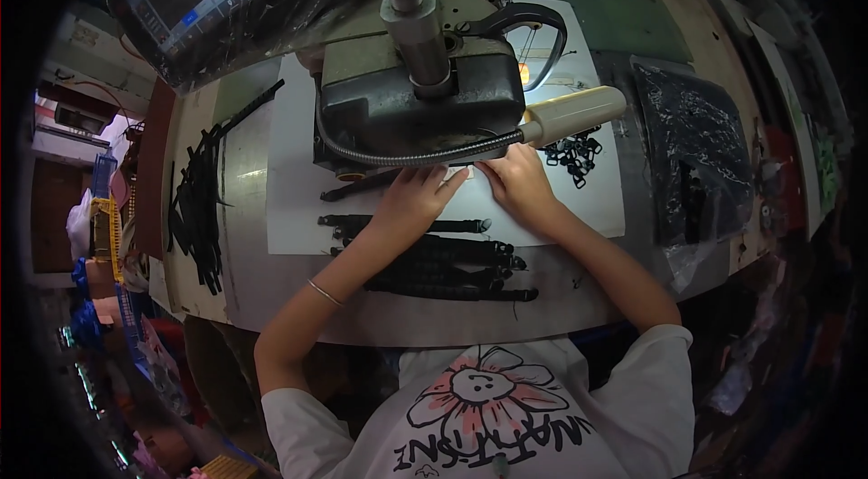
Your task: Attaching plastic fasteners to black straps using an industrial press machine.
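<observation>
Both hands work right at the foot of the sewing machine (pixel 425 90), on the white sheet (pixel 289 163) that covers the middle of the bench (pixel 244 298). The left hand (pixel 411 199) lies palm down, fingers stretched forward and slightly spread, its fingertips pressing a narrow black strap (pixel 362 188) that runs leftward out from under the machine. The right hand (pixel 517 183) mirrors it from the other side, fingers curled low and pointing toward the needle area. The exact pinch of either grip is hidden by the backs of the hands and by the flexible lamp arm (pixel 416 156) crossing in front, so it cannot be told whether the fingers close around the strap or only hold it flat.

The strap looks light, soft and limp, like woven elastic; it would likely sag and twist if lifted by one end, so flat fingertip pressure close to the needle, one hand on each side, seems the sound way to guide it. It appears neither fragile nor slippery.

Both forearms reach in from the lower edge and converge; the left wrist carries a thin bracelet (pixel 324 292). Just behind the hands lies a pile of finished straps (pixel 443 267), a bundle of loose strips (pixel 199 208) sits well apart at the left, and small black buckles (pixel 574 154) lie near the right hand.
</observation>
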Demonstrator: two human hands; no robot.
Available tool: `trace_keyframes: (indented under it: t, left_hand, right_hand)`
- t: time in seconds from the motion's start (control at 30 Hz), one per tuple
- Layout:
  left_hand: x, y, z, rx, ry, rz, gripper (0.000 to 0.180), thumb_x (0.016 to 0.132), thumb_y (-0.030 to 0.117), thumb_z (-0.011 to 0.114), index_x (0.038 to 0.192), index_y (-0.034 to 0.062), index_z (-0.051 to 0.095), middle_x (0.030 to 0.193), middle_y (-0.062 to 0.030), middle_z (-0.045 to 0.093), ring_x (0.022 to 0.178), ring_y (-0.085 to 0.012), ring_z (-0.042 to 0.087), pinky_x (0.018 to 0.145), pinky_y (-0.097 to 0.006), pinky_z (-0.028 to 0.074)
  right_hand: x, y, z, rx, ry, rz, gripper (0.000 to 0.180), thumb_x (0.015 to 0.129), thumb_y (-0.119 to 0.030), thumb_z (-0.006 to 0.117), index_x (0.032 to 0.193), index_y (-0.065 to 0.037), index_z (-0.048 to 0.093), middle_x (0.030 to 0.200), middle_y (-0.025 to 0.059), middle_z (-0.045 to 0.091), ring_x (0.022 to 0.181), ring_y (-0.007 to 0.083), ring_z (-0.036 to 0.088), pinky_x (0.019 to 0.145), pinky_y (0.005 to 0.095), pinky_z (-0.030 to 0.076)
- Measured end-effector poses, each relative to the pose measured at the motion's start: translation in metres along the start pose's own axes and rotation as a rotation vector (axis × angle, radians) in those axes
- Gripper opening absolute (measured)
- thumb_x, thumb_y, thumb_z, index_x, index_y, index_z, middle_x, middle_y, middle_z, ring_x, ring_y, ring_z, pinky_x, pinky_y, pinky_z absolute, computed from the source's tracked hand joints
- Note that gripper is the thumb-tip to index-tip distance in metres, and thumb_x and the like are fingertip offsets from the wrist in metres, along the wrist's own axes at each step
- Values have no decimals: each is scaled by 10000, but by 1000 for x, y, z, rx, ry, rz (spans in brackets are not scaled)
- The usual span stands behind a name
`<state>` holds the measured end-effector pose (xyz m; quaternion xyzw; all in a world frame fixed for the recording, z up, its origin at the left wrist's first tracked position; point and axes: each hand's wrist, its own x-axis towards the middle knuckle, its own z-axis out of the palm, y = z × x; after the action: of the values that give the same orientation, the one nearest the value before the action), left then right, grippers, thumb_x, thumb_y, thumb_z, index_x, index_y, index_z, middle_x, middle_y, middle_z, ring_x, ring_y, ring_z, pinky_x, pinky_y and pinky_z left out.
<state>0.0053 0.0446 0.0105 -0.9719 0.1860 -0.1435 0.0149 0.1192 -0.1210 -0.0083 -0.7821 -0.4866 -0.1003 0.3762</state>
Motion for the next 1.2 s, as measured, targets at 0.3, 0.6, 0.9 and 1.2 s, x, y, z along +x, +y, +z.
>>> trace_keyframes:
  t: [0.3, 0.6, 0.9, 1.2]
  left_hand:
    - [-1, 11, 1, -115, 21, -239, 533, 676, -38, 506, 1185, 117, 547, 1059, -74, 545, 1000, -255, 517, 871, -387, 411]
    - [-2, 16, 1, -132, 45, -256, 534, 681, -41, 499, 1195, 102, 535, 1035, -91, 543, 998, -261, 512, 913, -398, 396]
    - [-1, 14, -1, -188, 29, -265, 550, 669, -62, 491, 1199, 82, 526, 1037, -127, 546, 991, -282, 524, 941, -396, 383]
    - [-9, 14, 1, -202, 38, -285, 581, 673, -70, 488, 1211, 143, 541, 1192, -100, 533, 1162, -261, 470, 1003, -394, 338]
  right_hand:
    - [5, 2, 0, 1, -65, 19, 112, 740, -29, 601, 831, 18, 556, 905, 134, 509, 898, 297, 488, 771, 384, 396]
    - [5, 3, 2, 17, 6, 9, 77, 742, -45, 627, 815, -24, 637, 824, 148, 584, 814, 331, 520, 713, 408, 397]
    - [4, 3, 1, -31, 4, 10, 122, 722, -29, 634, 844, -33, 637, 865, 143, 579, 844, 335, 516, 730, 399, 397]
    - [4, -4, -3, 23, 23, 3, 98, 748, -70, 629, 795, 0, 580, 869, 99, 525, 871, 267, 490, 728, 353, 391]
